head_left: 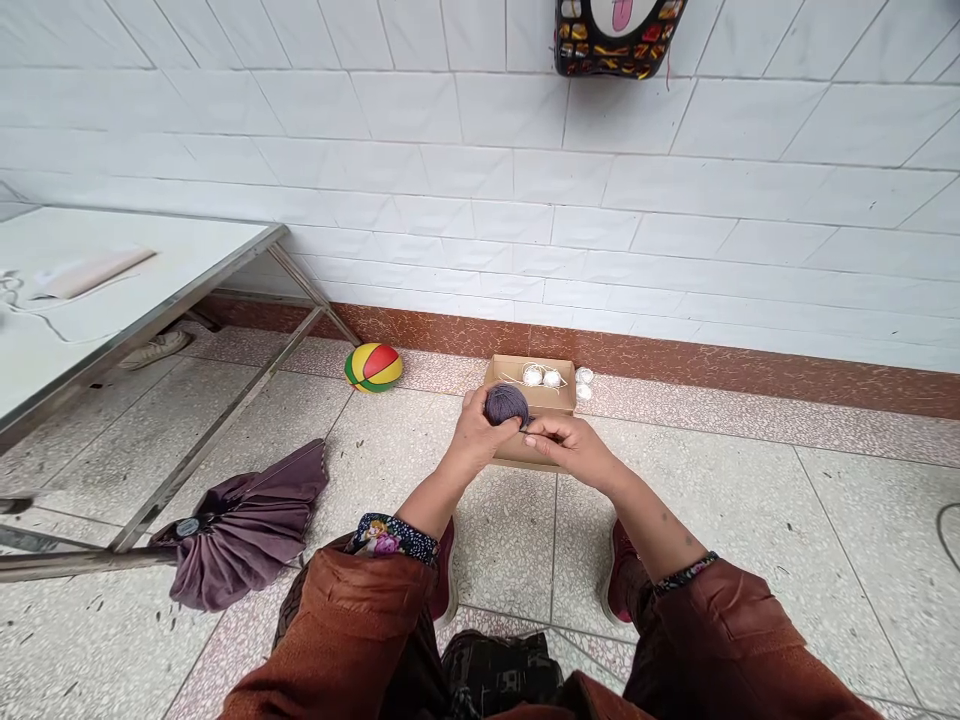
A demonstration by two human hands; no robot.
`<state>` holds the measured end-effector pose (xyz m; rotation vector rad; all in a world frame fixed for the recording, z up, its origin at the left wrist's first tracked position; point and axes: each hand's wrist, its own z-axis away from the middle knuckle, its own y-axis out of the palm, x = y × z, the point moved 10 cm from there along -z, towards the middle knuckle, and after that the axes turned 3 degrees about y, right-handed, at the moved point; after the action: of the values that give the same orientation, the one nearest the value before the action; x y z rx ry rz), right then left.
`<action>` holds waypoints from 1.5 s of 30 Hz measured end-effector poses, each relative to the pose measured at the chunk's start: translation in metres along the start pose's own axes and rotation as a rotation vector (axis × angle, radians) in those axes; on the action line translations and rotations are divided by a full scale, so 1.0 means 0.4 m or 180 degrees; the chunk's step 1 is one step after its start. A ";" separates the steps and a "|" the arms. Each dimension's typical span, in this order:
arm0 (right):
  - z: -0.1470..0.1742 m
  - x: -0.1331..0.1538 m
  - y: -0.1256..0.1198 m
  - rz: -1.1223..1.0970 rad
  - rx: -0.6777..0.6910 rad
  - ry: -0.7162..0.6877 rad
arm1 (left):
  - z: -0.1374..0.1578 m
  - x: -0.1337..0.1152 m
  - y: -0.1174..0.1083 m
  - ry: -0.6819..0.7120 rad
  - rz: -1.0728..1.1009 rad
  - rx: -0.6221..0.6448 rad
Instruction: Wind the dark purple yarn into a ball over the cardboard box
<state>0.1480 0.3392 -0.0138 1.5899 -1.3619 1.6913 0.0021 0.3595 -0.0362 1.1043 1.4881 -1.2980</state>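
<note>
A dark grey-purple ball of yarn (pixel 506 404) is held in my left hand (pixel 477 434), with the fingers and thumb curled around it. Just to its right, my right hand (pixel 570 450) pinches the loose yarn end at the ball's lower right side. Behind and below both hands, an open cardboard box (pixel 534 452) rests on the floor, partly covered by them. Inside its far part lie two white balls (pixel 541 376) with pale string around them. Two more whitish, shiny round things (pixel 584 383) are on the floor at the box's right side.
A striped red, yellow and green ball (pixel 374 367) lies by the wall. To the left stands a metal-framed table (pixel 172 245), with a folded purple umbrella (pixel 247 530) near its leg. A patterned black item (pixel 619 65) hangs on the tiled wall. My shoes (pixel 619 575) flank the box's near side.
</note>
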 end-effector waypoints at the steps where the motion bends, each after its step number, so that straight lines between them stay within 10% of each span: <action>1: 0.001 0.007 -0.012 -0.0112 -0.0068 0.0011 | 0.001 0.003 0.004 -0.0037 -0.0170 0.0052; 11: -0.003 -0.009 -0.117 -0.0081 -0.1051 0.0000 | 0.077 -0.034 0.142 -0.0003 0.0541 0.1826; 19: -0.009 -0.072 -0.096 0.0136 -0.0957 0.0539 | 0.125 -0.076 0.165 -0.0616 0.2227 0.2190; 33: -0.011 -0.087 -0.060 0.0702 -0.0679 0.0516 | 0.065 -0.033 0.128 -0.0797 0.2570 0.1316; 45: 0.003 -0.007 0.017 0.0628 0.0223 -0.0130 | 0.009 0.017 0.049 -0.0480 0.0908 0.0451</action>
<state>0.1435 0.3363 -0.0188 1.5803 -1.5397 1.8481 0.0194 0.3581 -0.0479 1.2309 1.0969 -1.2683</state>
